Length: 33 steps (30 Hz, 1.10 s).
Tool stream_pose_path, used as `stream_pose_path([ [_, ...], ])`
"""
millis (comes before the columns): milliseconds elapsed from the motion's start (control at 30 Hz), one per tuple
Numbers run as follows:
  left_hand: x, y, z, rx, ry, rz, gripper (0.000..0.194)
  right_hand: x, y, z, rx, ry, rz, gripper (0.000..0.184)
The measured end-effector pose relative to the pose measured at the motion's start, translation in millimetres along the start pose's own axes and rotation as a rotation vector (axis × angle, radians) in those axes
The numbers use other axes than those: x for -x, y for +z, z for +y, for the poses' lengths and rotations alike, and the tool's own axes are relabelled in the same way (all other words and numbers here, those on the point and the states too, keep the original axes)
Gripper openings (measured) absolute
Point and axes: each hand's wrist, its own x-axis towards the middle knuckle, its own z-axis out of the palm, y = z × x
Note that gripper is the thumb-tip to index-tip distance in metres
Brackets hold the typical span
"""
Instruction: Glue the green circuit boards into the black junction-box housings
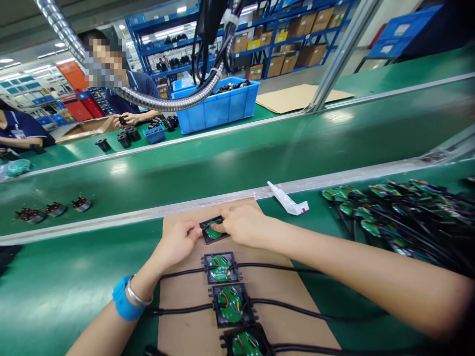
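The farthest of several square black plastic housings (214,239) lies on a sheet of brown cardboard, with a green circuit board (211,232) inside it. My left hand (180,241) is closed, its thumb and fingers pinching at the left side of that housing. From the right, my right hand (243,226) grips the housing's far right side, one digit pressed down on the board and partly covering it. Nearer to me, a second housing (221,268), a third housing (232,305) and a fourth housing (247,342) sit in a row, each with a wired board and black cables.
Beneath the housings is the cardboard (185,331). A white glue tube (287,199) lies beyond my right hand. Many wired circuit boards (393,212) are heaped at right. Across the green conveyor (208,170), a co-worker (139,89) handles a black part near a blue bin (218,111).
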Motion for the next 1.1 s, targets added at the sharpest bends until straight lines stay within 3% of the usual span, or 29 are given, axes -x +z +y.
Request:
stream_pose_path([
  [133,8.1,8.2,5.7,-0.147,0.065,0.192,0.016,-0.1,2.7,2.3,-0.013,0.000,-0.009,0.034],
  [333,17.8,29.5,-1.7,-0.391,0.178,0.319,0.031,-0.4,-0.6,-0.6,-0.032,0.008,-0.020,0.032],
  [533,20.6,29.4,-2.7,-0.533,0.187,0.309,0.028,4.0,-2.8,-1.7,-0.056,0.019,-0.012,0.033],
  [733,9.9,25.6,7.1,-0.642,0.137,0.151,0.017,4.3,-6.6,-0.1,-0.138,0.018,-0.044,0.032],
  [867,5.2,19.5,15.0,-0.654,0.113,0.096,0.020,3.3,-9.0,-1.9,-0.153,0.028,-0.053,0.031],
  [1000,17.9,14.6,13.8,-0.575,0.127,0.142,0.022,9.1,-6.3,-10.7,-0.154,0.024,-0.037,0.033],
  [1100,25.7,21.2,11.6,-0.437,0.228,0.191,0.025,14.5,0.4,-13.2,-0.175,0.023,-0.005,0.036],
])
